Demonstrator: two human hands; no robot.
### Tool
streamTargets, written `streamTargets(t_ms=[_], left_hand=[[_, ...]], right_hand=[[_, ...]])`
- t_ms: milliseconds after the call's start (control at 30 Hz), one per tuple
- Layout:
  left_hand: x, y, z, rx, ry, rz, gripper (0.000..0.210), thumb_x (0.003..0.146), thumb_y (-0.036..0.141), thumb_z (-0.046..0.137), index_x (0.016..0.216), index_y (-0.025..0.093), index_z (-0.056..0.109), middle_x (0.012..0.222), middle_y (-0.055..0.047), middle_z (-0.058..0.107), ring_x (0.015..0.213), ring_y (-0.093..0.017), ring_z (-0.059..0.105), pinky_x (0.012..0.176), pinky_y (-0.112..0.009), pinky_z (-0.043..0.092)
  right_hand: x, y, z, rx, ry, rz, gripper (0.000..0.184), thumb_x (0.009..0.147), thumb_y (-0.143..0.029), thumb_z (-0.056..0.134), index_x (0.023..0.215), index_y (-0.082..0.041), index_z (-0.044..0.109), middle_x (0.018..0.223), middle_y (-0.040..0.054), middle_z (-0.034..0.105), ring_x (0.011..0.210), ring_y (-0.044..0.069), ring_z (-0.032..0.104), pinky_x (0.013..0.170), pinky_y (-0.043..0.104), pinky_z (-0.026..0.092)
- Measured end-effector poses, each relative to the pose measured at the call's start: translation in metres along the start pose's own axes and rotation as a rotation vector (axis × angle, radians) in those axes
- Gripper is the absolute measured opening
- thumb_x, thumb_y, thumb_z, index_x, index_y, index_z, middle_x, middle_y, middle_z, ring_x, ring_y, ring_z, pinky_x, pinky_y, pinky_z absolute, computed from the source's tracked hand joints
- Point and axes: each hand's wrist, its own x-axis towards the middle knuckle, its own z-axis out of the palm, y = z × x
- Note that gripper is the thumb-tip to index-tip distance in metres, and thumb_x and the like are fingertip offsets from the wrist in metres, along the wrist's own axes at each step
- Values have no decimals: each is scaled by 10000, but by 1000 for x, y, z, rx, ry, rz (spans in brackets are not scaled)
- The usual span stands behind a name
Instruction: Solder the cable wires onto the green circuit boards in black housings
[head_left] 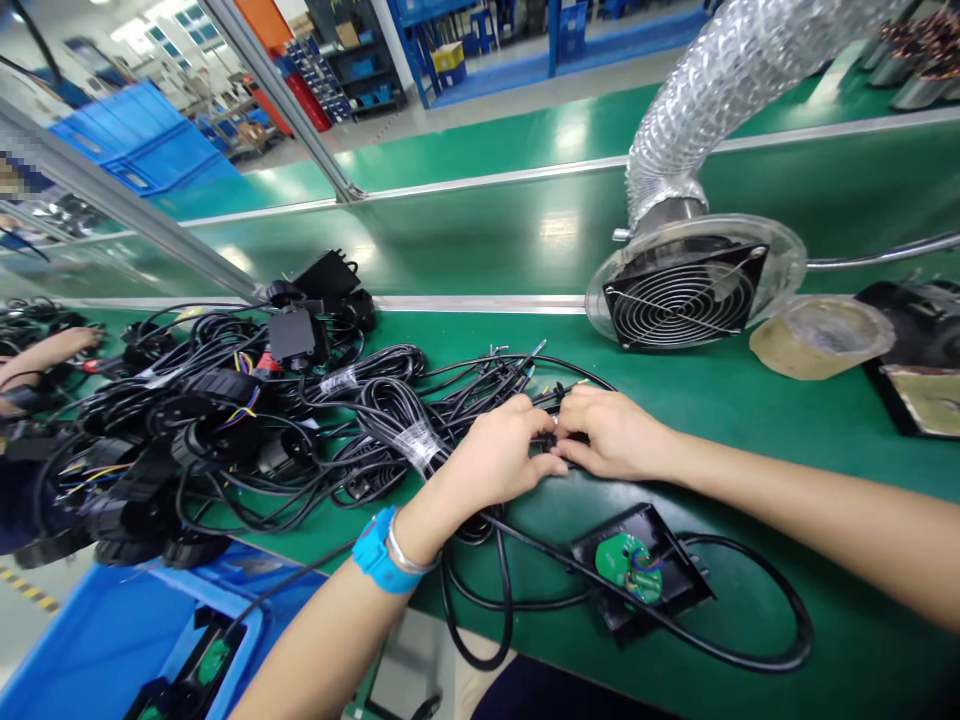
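Note:
Close together over the green bench, both hands pinch a black cable point(536, 545) near its end. My left hand point(499, 455), with a blue band on the wrist, has its fingers closed on it. Fingertips of my right hand point(615, 432) grip the same spot from the other side; the exact part between them is mostly hidden. Nearer to me lies an open black housing point(679, 590) with a round green circuit board point(630, 567) inside, and a cable crosses over it. Beside my left hand rests a coiled black cable point(397, 415) bound with clear wrap.
Tangled black cables and housings point(292, 340) fill the left side. A fan point(686, 295) on a silver duct point(705, 100) stands behind my right hand, near a yellowish round block point(821, 335). A blue bin point(150, 625) is at lower left. Another person's hand point(64, 347) reaches in at far left.

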Motion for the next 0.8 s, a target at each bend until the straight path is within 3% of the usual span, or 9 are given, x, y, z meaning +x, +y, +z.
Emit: streamTargets(t_ms=[133, 333, 500, 633, 800], left_hand=[[10, 0, -3, 125, -67, 145, 241, 810, 399, 641, 908, 179, 655, 844, -21, 608, 798, -178, 612, 723, -272, 487], [24, -3, -18, 177, -308, 289, 253, 870, 384, 537, 923, 154, 628, 934, -69, 632, 825, -207, 620, 635, -279, 457], [30, -18, -13, 54, -320, 385, 242, 867, 377, 507, 792, 161, 584, 813, -46, 615, 771, -177, 581, 610, -256, 400], [29, -21, -9, 19, -244, 297, 231, 844, 346, 494, 691, 174, 515, 731, -19, 580, 684, -146, 546, 548, -240, 341], [18, -18, -15, -21, -249, 120, 340, 872, 483, 495, 744, 172, 546, 739, -18, 616, 692, -148, 583, 553, -229, 349]], right_hand=[[-4, 0, 2, 47, 40, -51, 173, 839, -265, 594, 719, -160, 662, 735, 45, 616, 750, 159, 534, 753, 299, 416], [-5, 7, 9, 53, 131, -173, 221, 873, -285, 535, 692, -192, 620, 670, 34, 582, 675, 163, 529, 650, 300, 425], [-5, 16, 17, 22, 134, -247, 189, 866, -260, 513, 723, -211, 627, 673, 24, 598, 649, 161, 544, 624, 302, 441], [-5, 15, 17, 8, 124, -250, 189, 879, -253, 492, 744, -213, 616, 703, 10, 621, 672, 155, 556, 637, 293, 447], [-3, 9, 13, -27, 139, -196, 225, 878, -258, 497, 677, -185, 568, 646, 23, 582, 658, 153, 532, 635, 286, 429]])
